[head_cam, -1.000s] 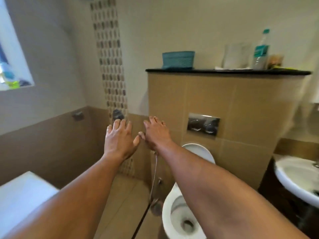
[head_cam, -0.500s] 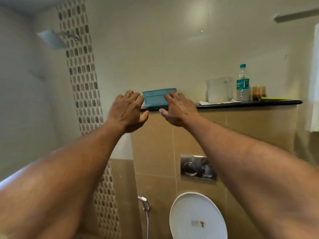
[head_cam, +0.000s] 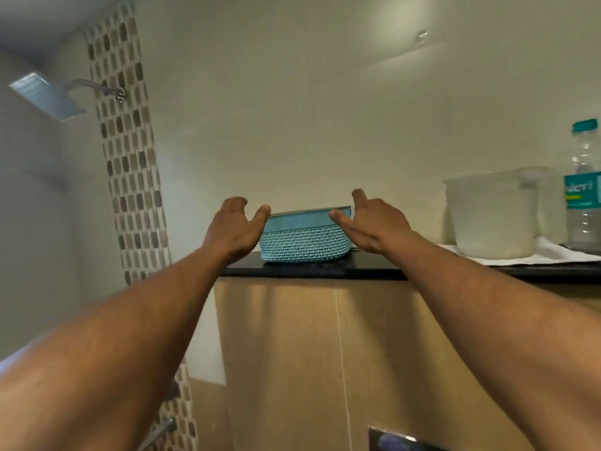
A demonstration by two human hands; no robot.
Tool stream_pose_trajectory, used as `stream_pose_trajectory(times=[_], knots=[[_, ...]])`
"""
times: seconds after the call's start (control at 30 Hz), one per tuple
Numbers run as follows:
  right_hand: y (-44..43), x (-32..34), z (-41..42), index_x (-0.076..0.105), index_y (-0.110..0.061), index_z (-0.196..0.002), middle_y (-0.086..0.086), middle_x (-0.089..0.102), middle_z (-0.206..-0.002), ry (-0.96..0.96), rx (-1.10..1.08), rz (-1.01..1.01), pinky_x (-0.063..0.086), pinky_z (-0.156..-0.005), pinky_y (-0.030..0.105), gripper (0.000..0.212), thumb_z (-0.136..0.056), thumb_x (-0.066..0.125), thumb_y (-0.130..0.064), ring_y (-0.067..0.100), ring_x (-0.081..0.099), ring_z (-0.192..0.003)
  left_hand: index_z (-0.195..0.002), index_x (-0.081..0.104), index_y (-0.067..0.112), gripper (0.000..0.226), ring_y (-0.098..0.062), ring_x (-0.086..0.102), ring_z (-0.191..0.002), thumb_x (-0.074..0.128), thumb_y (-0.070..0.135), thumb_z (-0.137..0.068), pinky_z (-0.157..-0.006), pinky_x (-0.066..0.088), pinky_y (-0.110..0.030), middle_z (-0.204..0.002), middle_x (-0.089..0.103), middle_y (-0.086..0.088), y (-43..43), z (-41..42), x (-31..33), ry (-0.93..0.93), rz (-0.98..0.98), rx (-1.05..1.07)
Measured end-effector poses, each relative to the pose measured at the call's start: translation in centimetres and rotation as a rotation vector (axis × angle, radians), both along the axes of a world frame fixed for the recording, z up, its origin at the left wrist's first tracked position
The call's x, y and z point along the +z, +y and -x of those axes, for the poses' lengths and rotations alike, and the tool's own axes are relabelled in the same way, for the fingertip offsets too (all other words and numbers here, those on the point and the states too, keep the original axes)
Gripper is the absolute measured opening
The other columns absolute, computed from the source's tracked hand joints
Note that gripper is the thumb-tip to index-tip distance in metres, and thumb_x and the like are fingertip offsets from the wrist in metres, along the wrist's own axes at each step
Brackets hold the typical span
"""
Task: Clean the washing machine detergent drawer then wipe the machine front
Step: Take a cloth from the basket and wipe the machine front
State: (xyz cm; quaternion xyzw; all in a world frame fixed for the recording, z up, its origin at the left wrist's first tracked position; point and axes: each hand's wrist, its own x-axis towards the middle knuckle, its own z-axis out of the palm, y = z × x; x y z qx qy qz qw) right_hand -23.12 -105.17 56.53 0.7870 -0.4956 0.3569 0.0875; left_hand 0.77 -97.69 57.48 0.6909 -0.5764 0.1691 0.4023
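Flanking a teal woven plastic basket (head_cam: 305,244) on a black ledge (head_cam: 374,271), the left hand (head_cam: 235,227) sits at 9 o'clock and the right hand (head_cam: 374,222) at 3, equally near, both spread, gripping nothing; the basket's long axis runs 9 to 3; washing machine and detergent drawer are out of view

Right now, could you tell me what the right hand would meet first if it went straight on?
Most likely the right end of the teal basket: the open right hand has its thumb before the basket's front, fingers beside its corner. Depth is unclear; it may already touch.
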Motion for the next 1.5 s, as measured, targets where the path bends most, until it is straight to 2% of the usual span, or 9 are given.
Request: stream_pose_trajectory(times=[0.1,0.27,0.43,0.57,0.73,0.9,1.1,1.3,1.5], knots=[[-3.3,-0.5,0.0,0.039,-0.008,-0.141,0.018,0.059,-0.126,-0.103,0.02,-0.08,0.041,-0.073,0.035,0.08,-0.094,0.029,-0.071,0.035,0.058,-0.11,-0.153,0.03,0.004,0.076,-0.034,0.035,-0.143,0.039,0.056,-0.099,-0.114,0.03,-0.041,-0.159,0.032,-0.015,-4.4,-0.5,-0.5,0.4,-0.024,-0.056],[-7.1,-0.2,-0.9,0.057,-0.007,-0.092,0.011,0.058,-0.088,-0.25,0.115,-0.211,0.032,-0.057,0.033,0.077,-0.091,0.023,-0.076,0.027,0.055,-0.081,-0.153,0.029,0.004,0.083,-0.031,0.037,-0.141,0.036,0.063,-0.096,-0.11,0.03,-0.041,-0.158,0.035,-0.013,-9.4,-1.3,-0.9,0.808,-0.091,-0.216],[-8.1,-0.2,-2.3,0.063,-0.005,-0.094,0.004,0.058,-0.079,-0.313,0.191,-0.211,0.03,-0.052,0.029,0.077,-0.093,0.026,-0.073,0.017,0.053,-0.07,-0.14,0.047,0.01,0.063,-0.018,0.056,-0.094,0.045,0.054,-0.096,-0.074,0.041,-0.032,-0.128,0.058,-0.01,-10.4,-0.7,-1.2,0.95,-0.077,-0.282],[-7.6,0.0,-2.9,0.066,-0.004,-0.093,0.008,0.063,-0.086,-0.412,0.236,-0.227,0.032,-0.052,0.029,0.071,-0.095,0.034,-0.068,0.018,0.054,-0.069,-0.125,0.055,0.012,0.049,-0.021,0.059,-0.088,0.047,0.048,-0.094,-0.066,0.046,-0.032,-0.106,0.062,-0.007,-9.3,-1.2,-0.5,0.976,-0.096,-0.323],[-4.7,2.2,-3.8,0.065,-0.007,-0.089,0.01,0.061,-0.092,-0.452,0.278,-0.166,0.034,-0.065,0.031,0.063,-0.097,0.037,-0.063,0.026,0.055,-0.079,-0.117,0.06,0.014,0.04,-0.021,0.061,-0.087,0.046,0.042,-0.093,-0.073,0.051,-0.034,-0.1,0.063,-0.006,-6.9,-2.0,0.8,0.972,-0.02,-0.362],[-1.6,3.8,-6.0,0.056,-0.014,-0.07,0.004,0.059,-0.077,-0.466,0.347,-0.152,0.033,-0.052,0.028,0.06,-0.096,0.038,-0.065,0.017,0.053,-0.065,-0.106,0.059,0.017,0.031,-0.02,0.06,-0.086,0.046,0.041,-0.092,-0.072,0.049,-0.034,-0.093,0.061,-0.003,-2.3,-3.8,1.5,0.961,0.05,-0.331],[3.9,3.0,-11.4,0.061,-0.012,-0.076,0.01,0.064,-0.085,-0.466,0.47,-0.203,0.04,-0.064,0.031,0.06,-0.095,0.041,-0.065,0.027,0.059,-0.075,-0.107,0.059,0.016,0.033,-0.02,0.056,-0.09,0.046,0.042,-0.09,-0.077,0.045,-0.036,-0.096,0.06,-0.003,5.5,-8.9,-0.1,0.909,0.085,-0.245],[11.0,-0.4,-19.6,0.064,-0.009,-0.085,0.013,0.067,-0.097,-0.474,0.624,-0.327,0.054,-0.079,0.045,0.061,-0.096,0.041,-0.064,0.03,0.063,-0.084,-0.094,0.065,0.019,0.023,-0.019,0.056,-0.08,0.052,0.037,-0.089,-0.075,0.046,-0.034,-0.088,0.061,-0.002,16.1,-15.5,-2.4,0.928,0.142,-0.073],[19.2,-4.5,-29.2,0.061,-0.011,-0.078,0.006,0.06,-0.079,-0.533,0.784,-0.533,0.055,-0.086,0.052,0.056,-0.094,0.047,-0.063,0.027,0.059,-0.076,-0.086,0.062,0.022,0.014,-0.02,0.053,-0.077,0.053,0.032,-0.088,-0.075,0.045,-0.034,-0.083,0.058,0.0,27.9,-22.0,-5.0,0.957,0.212,0.103]])
